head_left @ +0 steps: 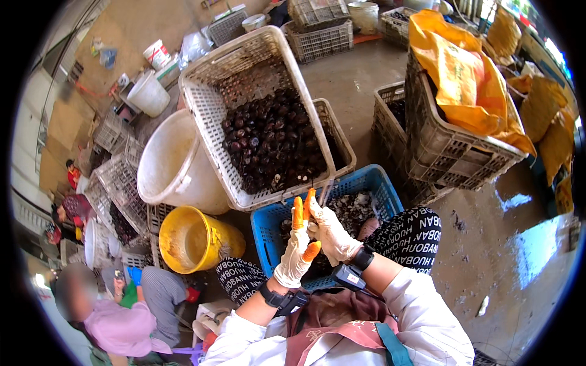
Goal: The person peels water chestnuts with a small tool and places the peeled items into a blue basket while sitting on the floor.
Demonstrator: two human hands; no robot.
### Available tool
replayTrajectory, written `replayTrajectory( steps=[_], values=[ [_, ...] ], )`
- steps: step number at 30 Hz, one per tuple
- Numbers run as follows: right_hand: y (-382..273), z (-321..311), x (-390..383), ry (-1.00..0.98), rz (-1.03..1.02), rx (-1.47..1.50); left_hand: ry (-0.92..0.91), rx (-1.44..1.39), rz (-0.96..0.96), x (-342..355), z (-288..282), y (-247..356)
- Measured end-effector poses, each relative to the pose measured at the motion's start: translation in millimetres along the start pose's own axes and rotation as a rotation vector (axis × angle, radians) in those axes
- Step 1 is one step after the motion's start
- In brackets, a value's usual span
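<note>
Both my hands wear whitish gloves with orange covers on some fingertips, and they meet above a blue plastic basket (pixel 259 235). My left hand (pixel 292 259) points away from me, its fingers stretched out and its orange-tipped thumb apart. My right hand (pixel 334 235) leans against it from the right, its fingers bent together near the left fingertips; what they pinch, if anything, is hidden. Dark peelings with whitish bits (pixel 348 213) lie in the blue basket between my knees. Just beyond, a tilted white crate (pixel 194 91) holds many dark brown round pieces, resembling water chestnuts (pixel 268 134).
To the left stand a yellow bucket (pixel 177 241) and a large white tub (pixel 152 165). Stacked crates (pixel 455 158) topped by an orange sack (pixel 452 73) rise on the right, beside wet floor (pixel 488 256). Another person (pixel 119 317) sits at the lower left.
</note>
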State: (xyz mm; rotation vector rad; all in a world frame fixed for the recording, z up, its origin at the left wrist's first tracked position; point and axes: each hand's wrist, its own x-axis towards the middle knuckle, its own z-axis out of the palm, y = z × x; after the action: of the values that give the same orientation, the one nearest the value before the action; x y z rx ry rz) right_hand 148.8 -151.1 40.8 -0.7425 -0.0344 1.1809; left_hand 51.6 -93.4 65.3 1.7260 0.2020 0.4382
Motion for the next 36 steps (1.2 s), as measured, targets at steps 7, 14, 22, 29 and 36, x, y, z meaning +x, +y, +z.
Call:
replayTrajectory(
  steps=[7,14,22,29,36],
  values=[
    [0,-8,-7,-0.097,-0.171,0.07,0.047,0.272,0.035,13,22,-14],
    [-1,-20,-10,-0.075,-0.275,0.11,0.027,0.04,0.012,34,38,-8],
    [9,-39,-3,0.016,-0.49,0.007,0.108,-0.583,-0.087,59,36,12],
    [-7,-41,4,0.093,-0.704,0.009,0.008,-1.217,-0.189,55,33,5],
    [-18,-53,-1,0.137,-0.782,-0.61,0.151,-0.925,-0.264,51,48,5]
  ],
)
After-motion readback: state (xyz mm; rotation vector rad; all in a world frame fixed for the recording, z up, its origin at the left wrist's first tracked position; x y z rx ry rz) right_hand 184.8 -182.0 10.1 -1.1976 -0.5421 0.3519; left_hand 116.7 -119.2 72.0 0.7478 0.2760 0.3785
